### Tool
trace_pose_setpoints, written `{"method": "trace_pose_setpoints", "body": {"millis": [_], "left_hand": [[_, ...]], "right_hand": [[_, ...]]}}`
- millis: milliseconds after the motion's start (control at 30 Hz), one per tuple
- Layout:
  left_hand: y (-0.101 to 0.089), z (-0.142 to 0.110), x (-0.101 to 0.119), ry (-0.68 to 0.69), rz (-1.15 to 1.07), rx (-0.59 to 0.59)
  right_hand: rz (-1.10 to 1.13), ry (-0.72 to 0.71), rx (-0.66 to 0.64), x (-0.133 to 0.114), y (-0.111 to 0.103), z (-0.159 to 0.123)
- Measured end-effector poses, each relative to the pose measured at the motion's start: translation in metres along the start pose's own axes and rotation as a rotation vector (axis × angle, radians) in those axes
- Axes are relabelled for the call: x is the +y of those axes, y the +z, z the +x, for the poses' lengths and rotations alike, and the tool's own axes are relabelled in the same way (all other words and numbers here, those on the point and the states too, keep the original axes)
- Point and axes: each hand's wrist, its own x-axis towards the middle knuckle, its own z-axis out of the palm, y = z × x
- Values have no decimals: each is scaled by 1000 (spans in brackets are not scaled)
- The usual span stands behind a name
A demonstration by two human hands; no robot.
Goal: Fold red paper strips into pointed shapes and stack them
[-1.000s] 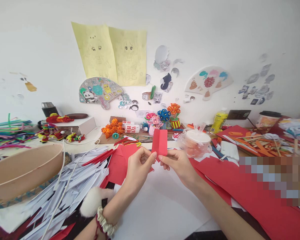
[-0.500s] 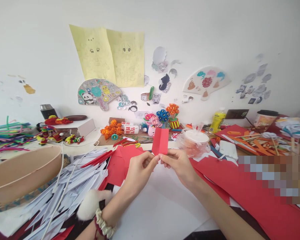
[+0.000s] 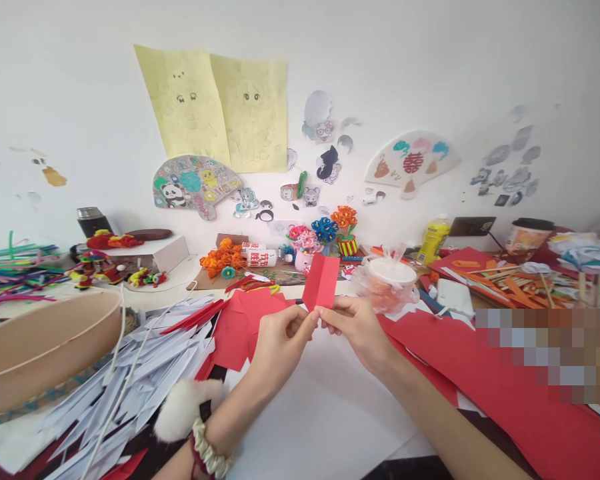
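A small piece of red paper with a lengthwise crease stands upright above the table, its two halves angled to each other. My left hand pinches its lower edge between thumb and fingers. Close beside it, my right hand grips the same edge, the thumbs almost touching. Below both hands lies a large white sheet. Several red paper pieces are piled just left of my hands. A scrunchie circles my left wrist.
Folded white paper strips heap up at left beside a beige basin. Long red sheets cover the right. Behind stand a plastic-wrapped white tub, a yellow bottle and small craft flowers. A white cable crosses the strips.
The red paper tilts slightly more to the right at its top. Both hands keep their hold in nearly the same place. The view has shifted a little.
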Motion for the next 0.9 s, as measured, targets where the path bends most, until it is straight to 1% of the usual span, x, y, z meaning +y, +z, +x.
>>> {"method": "trace_pose_setpoints", "body": {"millis": [100,367,467,600,800,900], "left_hand": [[-1,-1,2,4,-11,-1],[-1,-2,2,-28,-170,-14],[0,-3,3,-41,-196,4],[2,-2,4,-57,-224,17],[3,0,2,-86,-262,8],[4,-2,1,-79,-262,1]], "right_hand": [[11,10,-15,0,-1,0],[75,51,-100,-3,-5,2],[86,80,-98,-6,-6,1],[164,121,-109,-8,-7,2],[217,165,-221,-2,-15,5],[221,185,-190,1,-16,6]]}}
